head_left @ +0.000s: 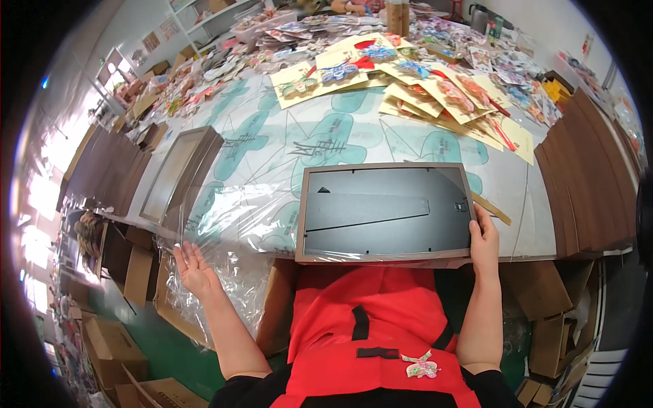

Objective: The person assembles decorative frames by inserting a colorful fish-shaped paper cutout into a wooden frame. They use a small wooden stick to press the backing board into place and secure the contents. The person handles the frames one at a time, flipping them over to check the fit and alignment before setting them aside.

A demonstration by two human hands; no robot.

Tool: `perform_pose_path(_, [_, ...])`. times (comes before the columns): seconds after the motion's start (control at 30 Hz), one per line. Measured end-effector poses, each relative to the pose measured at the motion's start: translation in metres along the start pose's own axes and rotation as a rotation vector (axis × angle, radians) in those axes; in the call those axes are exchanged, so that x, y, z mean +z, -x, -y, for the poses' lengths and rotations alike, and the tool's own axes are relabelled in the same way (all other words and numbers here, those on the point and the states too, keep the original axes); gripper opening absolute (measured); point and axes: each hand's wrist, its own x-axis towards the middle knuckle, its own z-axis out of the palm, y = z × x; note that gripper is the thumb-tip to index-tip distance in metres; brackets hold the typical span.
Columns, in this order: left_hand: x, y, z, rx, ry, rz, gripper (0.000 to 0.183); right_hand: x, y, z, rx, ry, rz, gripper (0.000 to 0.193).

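A brown picture frame [388,261] lies back up at the near edge of the table, showing its black backing board with a fold-out stand. My right hand [485,246] grips its right side, thumb over the edge. My left hand [196,270] is open, palm up and fingers apart, left of the frame and just off the table edge. Clear plastic film [235,204] spreads over the table above those fingers; whether they touch it I cannot tell. Below, a cardboard box [277,299] holds crumpled clear plastic [235,289].
Another frame [166,178] leans at the left, beside stacked brown frames [109,170]. More frames [588,177] are stacked at the right. Cream cards [435,92] with colourful ornaments and red tassels pile up at the back. A thin strip [492,209] lies right of the held frame.
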Motion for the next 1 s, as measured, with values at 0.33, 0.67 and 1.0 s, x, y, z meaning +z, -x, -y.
perform_pose_path(0.33, [0.078, 0.119, -0.008, 0.312, -1.041, 1.122, 0.037, 0.005, 0.007, 0.017, 0.058, 0.102, -0.03, 0.037])
perform_pose_path(0.67, [0.126, 0.131, 0.011, 0.211, -1.251, 1.822, 0.029, 0.061, 0.039, 0.062, -0.647, 0.386, 0.322, 0.039])
perform_pose_path(1.0, [0.127, 0.128, 0.02, 0.067, -1.037, 1.766, 0.014, 0.066, 0.045, 0.064, -0.669, 0.653, 0.353, 0.043])
